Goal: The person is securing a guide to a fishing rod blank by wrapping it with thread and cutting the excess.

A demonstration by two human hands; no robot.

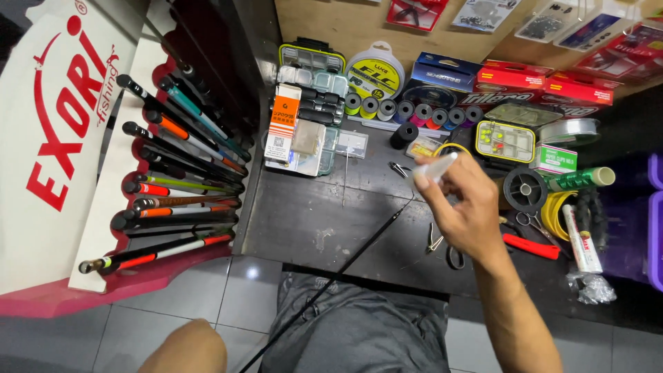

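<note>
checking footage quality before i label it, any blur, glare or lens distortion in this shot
Head view: the right hand and the pale tube it pinches are softened by motion blur; the thin black rod and rod rack stay fairly sharp. A glare spot sits on the floor tile, and the hanging packets shine. Wide-angle bending shows at the edges; the right side falls dark.

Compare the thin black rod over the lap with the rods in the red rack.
The thin black rod lies alone, slanting from the lap up to the right hand; the racked rods lie stacked side by side. It is plain black; they carry orange, green and white bands. All are slender.
</note>
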